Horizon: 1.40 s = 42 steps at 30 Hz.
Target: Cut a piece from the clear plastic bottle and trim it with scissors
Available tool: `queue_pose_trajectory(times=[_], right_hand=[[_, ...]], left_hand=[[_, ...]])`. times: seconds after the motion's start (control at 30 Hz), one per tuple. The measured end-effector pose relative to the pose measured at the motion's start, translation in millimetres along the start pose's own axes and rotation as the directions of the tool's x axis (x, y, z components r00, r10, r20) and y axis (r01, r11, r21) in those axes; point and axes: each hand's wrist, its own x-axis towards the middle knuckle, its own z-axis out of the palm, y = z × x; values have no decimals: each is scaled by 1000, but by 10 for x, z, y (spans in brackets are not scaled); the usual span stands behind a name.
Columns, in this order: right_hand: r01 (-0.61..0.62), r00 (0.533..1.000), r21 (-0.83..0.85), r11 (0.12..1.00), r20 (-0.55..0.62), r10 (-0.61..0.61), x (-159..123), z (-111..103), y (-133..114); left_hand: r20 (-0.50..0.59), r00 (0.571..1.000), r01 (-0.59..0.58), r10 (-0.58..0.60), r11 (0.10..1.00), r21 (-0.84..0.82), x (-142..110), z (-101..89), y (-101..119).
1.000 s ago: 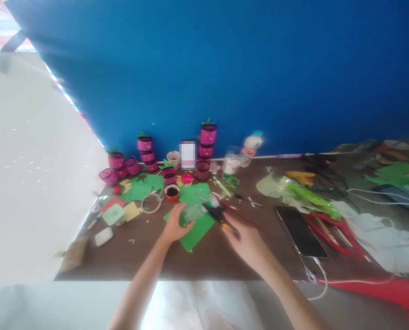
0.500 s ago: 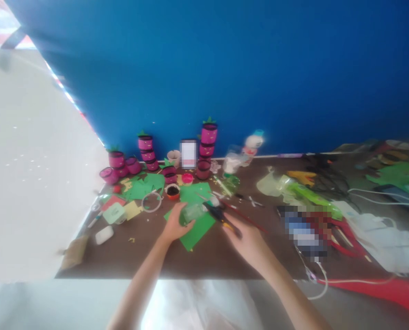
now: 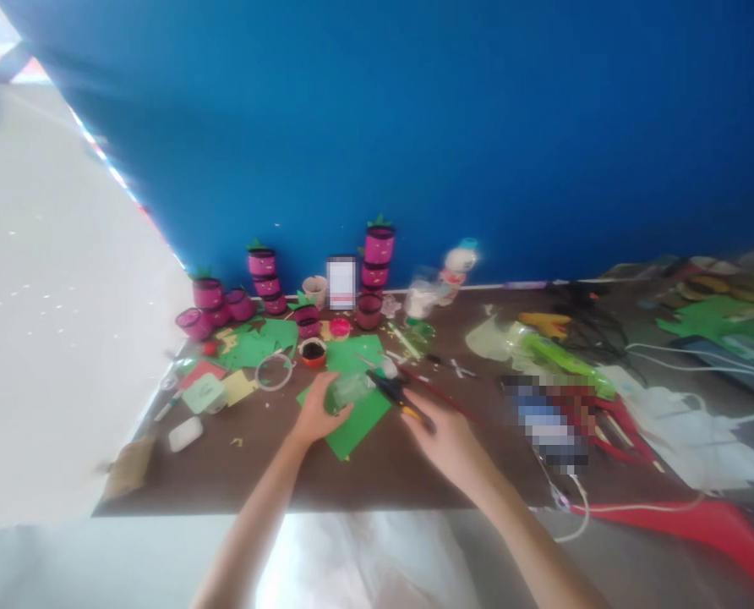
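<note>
Where the two hands face each other over the brown table (image 3: 237, 478), a clear plastic piece (image 3: 352, 388) sits between them, above a green sheet (image 3: 359, 433). The left hand (image 3: 317, 410) is the nearer one: it touches the piece directly, fingers curled along the far side and thumb on the near side, with the left end inside the grasp. The right hand (image 3: 444, 427) is apart from the piece, to its right and slightly closer to the person. It is wrapped around a dark hand tool (image 3: 388, 387) with yellow on the handle; how firmly the handle is squeezed cannot be told.

The long axis of the clear piece appears to run left to right, rising slightly toward the far right, so that its free end points at the tool. Whether that end is hollow cannot be told. The tool lies on a diagonal: handle at the near right, in the right hand; tip directed to the far left, at the free end of the piece. Contact between tip and piece is too blurred to confirm.

Beyond the left hand stands a small orange pot (image 3: 314, 353) with dark contents; a white ring (image 3: 258, 373) lies left of that pot.
</note>
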Motion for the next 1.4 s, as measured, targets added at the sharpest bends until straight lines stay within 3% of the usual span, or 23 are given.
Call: queue_pose_trajectory(times=[0.47, 0.8, 1.2, 1.4], right_hand=[[11, 1000, -89, 996, 0, -11, 9, -43, 32], [73, 997, -60, 996, -27, -75, 1, -51, -19], [29, 1000, -60, 998, -9, -30, -18, -45, -31], [66, 997, -48, 997, -30, -68, -22, -35, -7]], left_hand=[[-9, 1000, -16, 16, 1000, 4, 10, -20, 19], [-18, 1000, -14, 14, 1000, 25, 9, -27, 28], [-23, 1000, -18, 19, 999, 39, 15, -25, 30], [-22, 1000, -14, 14, 999, 38, 13, -31, 39]])
